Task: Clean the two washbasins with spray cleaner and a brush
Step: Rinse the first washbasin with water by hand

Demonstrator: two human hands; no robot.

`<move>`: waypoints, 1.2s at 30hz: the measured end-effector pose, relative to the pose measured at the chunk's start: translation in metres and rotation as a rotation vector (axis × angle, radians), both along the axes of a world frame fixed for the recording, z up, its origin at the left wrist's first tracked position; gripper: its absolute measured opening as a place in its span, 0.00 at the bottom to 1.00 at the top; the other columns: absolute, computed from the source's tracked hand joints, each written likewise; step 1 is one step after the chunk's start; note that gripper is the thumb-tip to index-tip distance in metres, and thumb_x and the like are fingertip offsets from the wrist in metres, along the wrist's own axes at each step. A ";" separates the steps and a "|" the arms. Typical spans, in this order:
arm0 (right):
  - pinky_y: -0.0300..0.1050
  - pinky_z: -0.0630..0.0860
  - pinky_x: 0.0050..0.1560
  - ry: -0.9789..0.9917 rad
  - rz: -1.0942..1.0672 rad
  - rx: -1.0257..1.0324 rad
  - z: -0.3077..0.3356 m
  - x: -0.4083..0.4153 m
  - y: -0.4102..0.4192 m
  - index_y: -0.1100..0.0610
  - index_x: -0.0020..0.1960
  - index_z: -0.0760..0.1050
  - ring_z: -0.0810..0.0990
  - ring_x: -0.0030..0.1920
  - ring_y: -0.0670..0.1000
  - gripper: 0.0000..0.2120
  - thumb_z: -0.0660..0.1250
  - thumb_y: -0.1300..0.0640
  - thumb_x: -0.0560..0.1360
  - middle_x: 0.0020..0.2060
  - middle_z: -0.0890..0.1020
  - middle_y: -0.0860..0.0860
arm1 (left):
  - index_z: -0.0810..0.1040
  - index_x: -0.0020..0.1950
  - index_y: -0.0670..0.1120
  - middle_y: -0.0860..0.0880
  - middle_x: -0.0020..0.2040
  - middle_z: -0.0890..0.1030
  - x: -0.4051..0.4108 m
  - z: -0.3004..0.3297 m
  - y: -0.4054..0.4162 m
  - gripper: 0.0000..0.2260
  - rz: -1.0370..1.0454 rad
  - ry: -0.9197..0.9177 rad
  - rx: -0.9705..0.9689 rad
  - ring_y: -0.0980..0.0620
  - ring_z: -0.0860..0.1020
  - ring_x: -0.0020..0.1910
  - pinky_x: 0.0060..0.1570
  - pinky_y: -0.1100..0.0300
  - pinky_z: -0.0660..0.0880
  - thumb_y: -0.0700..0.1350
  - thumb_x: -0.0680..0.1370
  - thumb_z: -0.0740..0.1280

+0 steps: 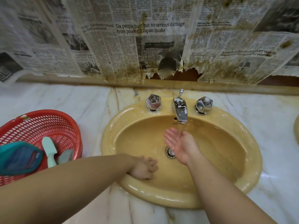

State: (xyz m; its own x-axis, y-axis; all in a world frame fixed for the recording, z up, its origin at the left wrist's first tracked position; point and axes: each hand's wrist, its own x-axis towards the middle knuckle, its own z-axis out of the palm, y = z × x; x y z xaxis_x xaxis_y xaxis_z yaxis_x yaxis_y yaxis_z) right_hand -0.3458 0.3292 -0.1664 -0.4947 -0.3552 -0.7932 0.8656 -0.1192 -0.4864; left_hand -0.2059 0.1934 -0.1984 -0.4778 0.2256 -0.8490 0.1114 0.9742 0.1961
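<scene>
A yellow oval washbasin (239,167) is set in a marble counter, wet and glossy. Water runs from the chrome tap (180,110) onto my right hand (179,146), which is cupped palm up under the stream, above the drain (169,152), holding nothing. My left hand (144,168) rests on the basin's inner near-left wall, fingers loosely curled, nothing visible in it. A pale green brush (49,151) lies in a red basket (48,122) to the left. The edge of a second basin (296,128) shows at the far right.
Two faceted chrome knobs (153,101) (204,104) flank the tap. The basket also holds a teal and blue pouch (19,157) and a grey item (65,156). Stained, torn newspaper (145,38) covers the wall behind. The marble counter (275,113) is wet.
</scene>
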 end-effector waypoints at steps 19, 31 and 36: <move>0.53 0.82 0.59 0.131 0.396 0.023 -0.006 -0.014 0.020 0.66 0.59 0.78 0.85 0.56 0.59 0.18 0.54 0.55 0.86 0.58 0.83 0.64 | 0.57 0.81 0.37 0.37 0.82 0.53 -0.004 0.031 0.049 0.27 0.170 -0.041 0.211 0.42 0.53 0.81 0.74 0.57 0.48 0.51 0.85 0.50; 0.49 0.83 0.51 0.185 0.900 0.101 0.003 -0.017 0.023 0.66 0.51 0.80 0.85 0.50 0.58 0.16 0.58 0.57 0.85 0.48 0.85 0.63 | 0.58 0.81 0.40 0.36 0.82 0.53 -0.017 0.014 0.080 0.27 0.201 -0.114 0.386 0.36 0.50 0.81 0.78 0.45 0.47 0.50 0.84 0.52; 0.56 0.80 0.61 0.303 0.479 0.160 -0.003 -0.044 0.020 0.68 0.56 0.78 0.85 0.53 0.59 0.16 0.55 0.60 0.85 0.52 0.85 0.64 | 0.37 0.83 0.46 0.47 0.82 0.33 -0.003 -0.006 0.052 0.43 0.531 0.029 -0.295 0.47 0.33 0.81 0.76 0.36 0.34 0.69 0.78 0.51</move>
State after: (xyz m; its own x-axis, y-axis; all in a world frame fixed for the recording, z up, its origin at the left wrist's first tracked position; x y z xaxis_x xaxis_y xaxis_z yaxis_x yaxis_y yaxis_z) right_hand -0.3895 0.3495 -0.1693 -0.5216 -0.4827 -0.7035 0.6242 0.3462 -0.7003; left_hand -0.2094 0.2457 -0.2044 -0.4845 -0.2928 -0.8243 -0.4038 0.9108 -0.0861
